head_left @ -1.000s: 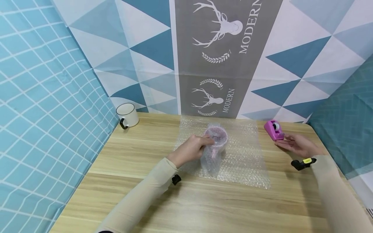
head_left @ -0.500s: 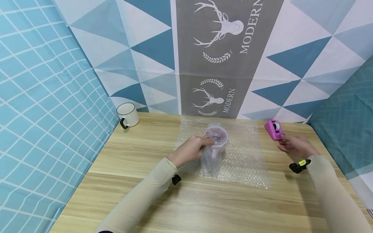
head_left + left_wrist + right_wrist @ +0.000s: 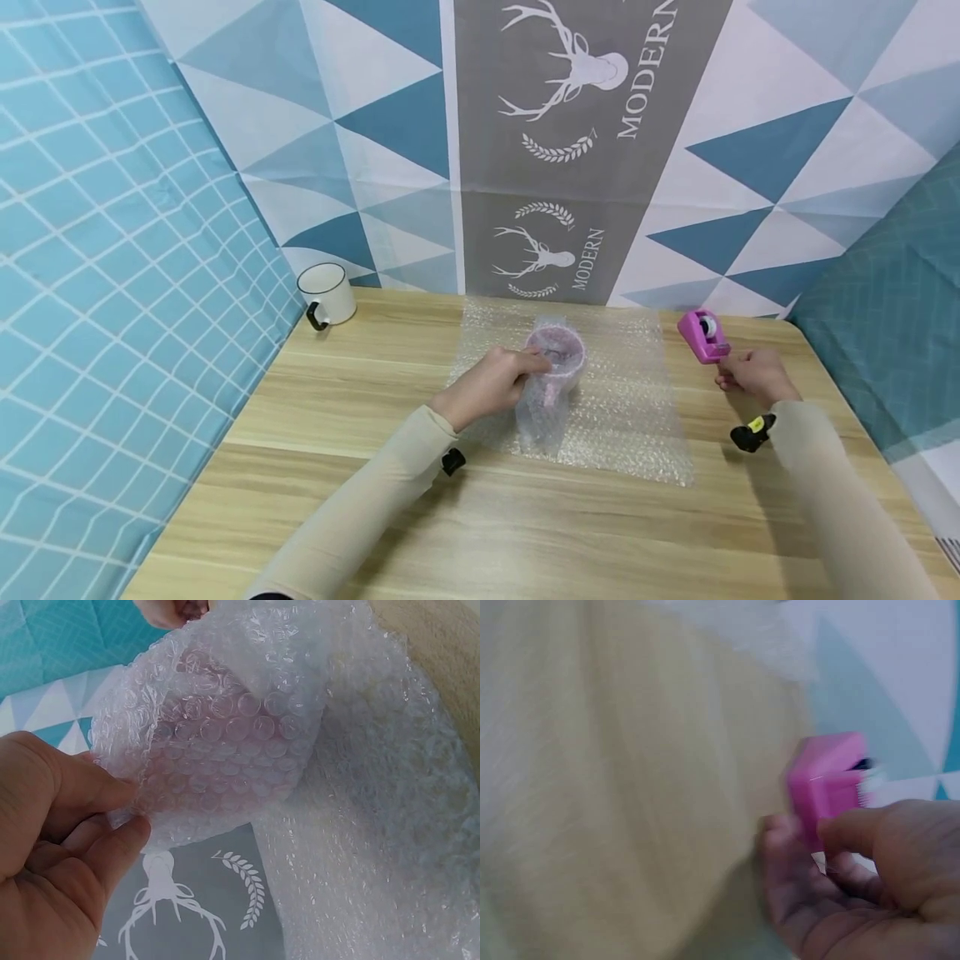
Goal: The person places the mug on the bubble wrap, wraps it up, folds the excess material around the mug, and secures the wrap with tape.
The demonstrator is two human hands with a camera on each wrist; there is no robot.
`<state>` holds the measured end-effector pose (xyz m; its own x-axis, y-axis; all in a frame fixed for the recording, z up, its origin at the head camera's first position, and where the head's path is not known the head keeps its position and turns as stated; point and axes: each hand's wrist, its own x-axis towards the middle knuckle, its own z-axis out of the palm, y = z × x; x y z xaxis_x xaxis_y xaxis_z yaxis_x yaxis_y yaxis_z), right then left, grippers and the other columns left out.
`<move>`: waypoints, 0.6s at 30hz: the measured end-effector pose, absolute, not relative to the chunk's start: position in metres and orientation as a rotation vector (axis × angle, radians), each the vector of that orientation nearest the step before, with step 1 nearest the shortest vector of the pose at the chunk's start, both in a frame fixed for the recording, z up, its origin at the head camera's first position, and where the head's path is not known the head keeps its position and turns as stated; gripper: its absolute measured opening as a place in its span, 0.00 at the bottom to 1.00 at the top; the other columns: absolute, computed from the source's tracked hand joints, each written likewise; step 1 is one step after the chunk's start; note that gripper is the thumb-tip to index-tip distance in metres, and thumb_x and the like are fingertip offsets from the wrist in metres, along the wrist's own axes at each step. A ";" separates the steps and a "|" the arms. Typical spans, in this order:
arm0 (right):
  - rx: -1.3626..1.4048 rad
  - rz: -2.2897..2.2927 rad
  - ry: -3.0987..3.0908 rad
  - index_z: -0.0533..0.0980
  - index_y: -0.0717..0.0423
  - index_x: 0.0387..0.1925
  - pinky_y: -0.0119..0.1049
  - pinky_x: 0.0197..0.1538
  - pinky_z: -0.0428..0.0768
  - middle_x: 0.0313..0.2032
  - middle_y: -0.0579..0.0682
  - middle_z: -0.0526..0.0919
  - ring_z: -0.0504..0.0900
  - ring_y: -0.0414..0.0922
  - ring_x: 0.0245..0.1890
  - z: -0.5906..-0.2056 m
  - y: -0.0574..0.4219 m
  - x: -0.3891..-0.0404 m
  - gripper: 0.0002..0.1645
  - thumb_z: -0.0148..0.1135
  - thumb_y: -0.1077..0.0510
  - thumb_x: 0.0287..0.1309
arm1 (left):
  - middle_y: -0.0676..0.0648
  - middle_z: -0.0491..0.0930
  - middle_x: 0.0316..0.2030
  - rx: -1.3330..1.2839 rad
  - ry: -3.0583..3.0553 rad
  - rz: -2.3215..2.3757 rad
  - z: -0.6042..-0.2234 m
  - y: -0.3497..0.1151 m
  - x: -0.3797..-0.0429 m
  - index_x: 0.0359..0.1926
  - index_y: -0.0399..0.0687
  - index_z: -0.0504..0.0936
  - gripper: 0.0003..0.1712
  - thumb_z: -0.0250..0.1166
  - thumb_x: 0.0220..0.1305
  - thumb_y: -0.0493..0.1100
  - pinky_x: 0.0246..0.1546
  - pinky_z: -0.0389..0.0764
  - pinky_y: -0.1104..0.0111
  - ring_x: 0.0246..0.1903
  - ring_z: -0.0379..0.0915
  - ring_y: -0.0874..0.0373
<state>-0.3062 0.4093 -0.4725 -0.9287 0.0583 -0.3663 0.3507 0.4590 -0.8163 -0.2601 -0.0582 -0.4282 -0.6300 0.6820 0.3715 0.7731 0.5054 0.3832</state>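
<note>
A pink mug (image 3: 572, 373) stands mouth up at mid-table, folded in bubble wrap (image 3: 637, 425), with the rest of the sheet spread flat under it. My left hand (image 3: 491, 385) pinches the wrap at the mug's rim. In the left wrist view, thumb and forefinger grip the edge of the bubbled layer (image 3: 225, 742), and the pink shows through. To the right is a pink tape dispenser (image 3: 701, 340). My right hand (image 3: 759, 377) is at its cutter end, thumb against fingers, pinching a small clear bit of tape (image 3: 820, 860), mostly hidden by the fingers.
A white enamel mug (image 3: 330, 296) with a black handle stands at the back left corner of the wooden table (image 3: 480, 533). Patterned cloth (image 3: 540, 150) hangs along the back, and blue gridded cloth (image 3: 112, 275) borders the left.
My right hand has gone from spread fingers beside the dispenser to a pinch at its cutter end, shifting a little left. The left hand has stayed at the mug.
</note>
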 end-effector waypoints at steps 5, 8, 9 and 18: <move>0.388 -1.435 2.440 0.68 0.77 0.57 0.33 0.41 0.89 0.32 0.46 0.84 0.86 0.38 0.31 -0.473 0.408 -0.298 0.31 0.44 0.48 0.80 | 0.41 0.85 0.55 -1.273 -2.616 -0.812 -0.428 -0.057 -0.259 0.55 0.40 0.86 0.21 0.61 0.62 0.27 0.25 0.80 0.80 0.55 0.85 0.48; 0.344 -1.333 2.497 0.71 0.73 0.53 0.35 0.41 0.89 0.38 0.52 0.84 0.85 0.41 0.34 -0.467 0.401 -0.292 0.33 0.50 0.42 0.76 | 0.41 0.85 0.57 -1.258 -2.646 -0.834 -0.428 -0.058 -0.258 0.56 0.40 0.85 0.17 0.65 0.67 0.36 0.22 0.80 0.78 0.57 0.83 0.47; 0.324 -1.285 2.527 0.71 0.72 0.50 0.36 0.41 0.88 0.40 0.54 0.83 0.84 0.42 0.35 -0.464 0.397 -0.290 0.33 0.52 0.40 0.75 | 0.42 0.85 0.57 -1.252 -2.650 -0.829 -0.428 -0.057 -0.259 0.56 0.40 0.85 0.17 0.66 0.68 0.38 0.29 0.84 0.78 0.57 0.83 0.47; -0.113 -0.957 2.967 0.75 0.72 0.48 0.32 0.33 0.77 0.40 0.66 0.82 0.79 0.52 0.37 -0.434 0.338 -0.272 0.18 0.57 0.56 0.71 | 0.42 0.85 0.57 -1.241 -2.644 -0.800 -0.427 -0.054 -0.260 0.57 0.40 0.84 0.18 0.69 0.68 0.40 0.63 0.78 0.68 0.64 0.78 0.47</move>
<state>-0.2721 0.3384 -0.4342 -0.9971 -0.0758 0.0017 -0.0625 0.8092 -0.5842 -0.2602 -0.0537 -0.4271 -0.6588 0.6832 0.3150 0.7432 0.5260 0.4135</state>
